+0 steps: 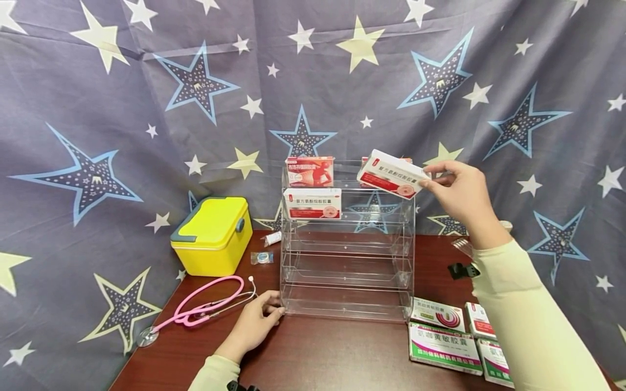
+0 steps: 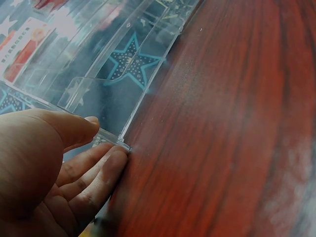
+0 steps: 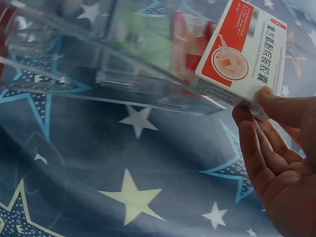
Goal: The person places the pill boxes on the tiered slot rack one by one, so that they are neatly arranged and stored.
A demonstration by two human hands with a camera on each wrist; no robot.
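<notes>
My right hand (image 1: 462, 193) pinches one end of a white and red medicine box (image 1: 393, 174) between thumb and fingers. The box tilts in front of the upper right of a clear tiered display rack (image 1: 344, 279), overlapping a red box there. In the right wrist view the box (image 3: 242, 54) shows its printed face beside the rack's edge. Low down, my left hand (image 1: 256, 323) holds the rack's front left corner, thumb and fingertips at its edge (image 2: 121, 140). A red medicine box (image 1: 309, 172) stands on the top tier, and a white and red box (image 1: 313, 205) sits below it.
Several medicine boxes (image 1: 445, 347) lie at the right, partly behind my right sleeve. Left of the rack are a yellow case (image 1: 212, 236), a pink stethoscope (image 1: 195, 312) and small wrapped items (image 1: 262, 258). A star-patterned curtain (image 1: 313, 81) hangs behind the brown table (image 1: 323, 353).
</notes>
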